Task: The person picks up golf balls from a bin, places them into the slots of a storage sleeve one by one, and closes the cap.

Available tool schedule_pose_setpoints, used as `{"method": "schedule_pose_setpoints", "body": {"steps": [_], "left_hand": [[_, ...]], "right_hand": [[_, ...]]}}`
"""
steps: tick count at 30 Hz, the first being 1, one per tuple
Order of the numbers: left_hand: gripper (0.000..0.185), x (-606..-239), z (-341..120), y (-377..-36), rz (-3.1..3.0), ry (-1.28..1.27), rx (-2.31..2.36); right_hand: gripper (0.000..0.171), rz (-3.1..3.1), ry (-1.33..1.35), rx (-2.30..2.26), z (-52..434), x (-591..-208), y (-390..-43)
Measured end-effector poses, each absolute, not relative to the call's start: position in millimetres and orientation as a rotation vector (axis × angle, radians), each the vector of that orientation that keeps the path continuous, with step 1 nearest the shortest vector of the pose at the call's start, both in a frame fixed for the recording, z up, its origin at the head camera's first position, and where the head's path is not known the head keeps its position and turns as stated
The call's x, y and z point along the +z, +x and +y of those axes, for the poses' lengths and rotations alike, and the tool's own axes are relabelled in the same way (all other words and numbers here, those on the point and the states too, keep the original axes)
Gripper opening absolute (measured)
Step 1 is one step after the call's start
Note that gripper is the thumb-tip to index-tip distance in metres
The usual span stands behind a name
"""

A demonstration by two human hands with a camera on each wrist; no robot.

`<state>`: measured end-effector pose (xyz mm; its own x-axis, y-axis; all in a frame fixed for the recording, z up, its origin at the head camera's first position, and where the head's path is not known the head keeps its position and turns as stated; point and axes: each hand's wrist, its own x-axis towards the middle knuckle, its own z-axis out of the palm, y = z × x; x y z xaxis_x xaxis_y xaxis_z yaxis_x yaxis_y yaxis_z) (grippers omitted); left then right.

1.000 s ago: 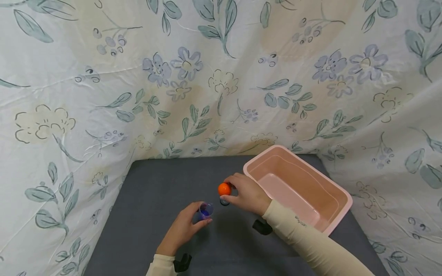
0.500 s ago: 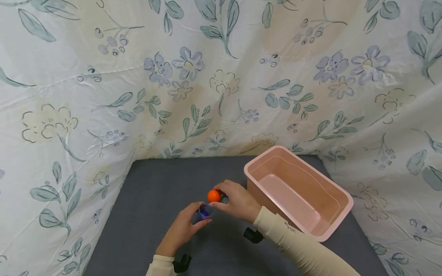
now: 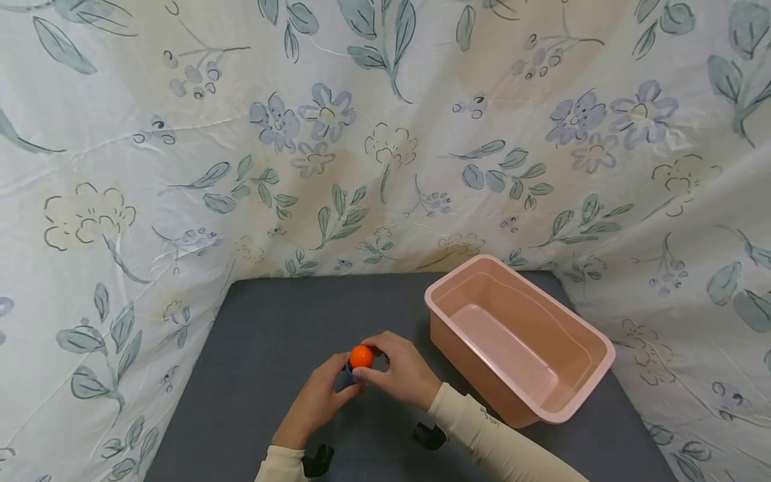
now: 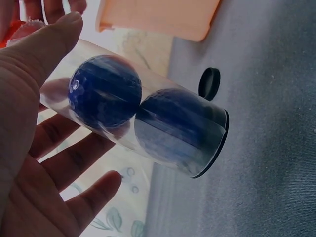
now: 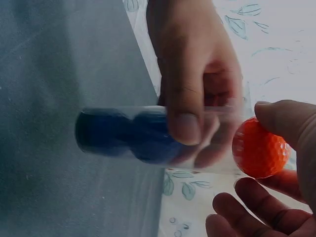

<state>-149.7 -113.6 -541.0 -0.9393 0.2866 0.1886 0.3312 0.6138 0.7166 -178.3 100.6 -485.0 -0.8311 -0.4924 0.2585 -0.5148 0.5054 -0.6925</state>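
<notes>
My left hand (image 3: 319, 398) holds a clear tube (image 4: 212, 143) with its thumb and fingers around the open end. Inside sit two blue golf balls, one (image 4: 105, 92) nearer the mouth and another (image 4: 170, 123) at the black-capped bottom. The tube looks upright just over the table in the left wrist view. My right hand (image 3: 400, 368) pinches an orange golf ball (image 5: 260, 148) between thumb and fingers, right at the tube's mouth. Whether the ball has entered the rim cannot be told.
A loose black cap (image 4: 210, 83) lies on the dark grey table (image 3: 277, 321), beyond the tube. At the right stands a pink bin (image 3: 476, 361). A floral cloth (image 3: 325, 167) hangs behind and at the sides.
My right hand has carried the orange golf ball left and toward me, from beside the bin to the tube's mouth. The left hand and tube have stayed nearly still.
</notes>
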Motion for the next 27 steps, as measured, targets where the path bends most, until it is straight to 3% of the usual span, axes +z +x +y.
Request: {"method": "schedule_pose_setpoints", "body": {"steps": [27], "left_hand": [[0.045, -554.1, -113.3, -158.0, -2.702, -0.564, -1.243]], "right_hand": [[0.047, -2.735, 0.806, 1.403, 102.5, -494.2, -174.8]]}}
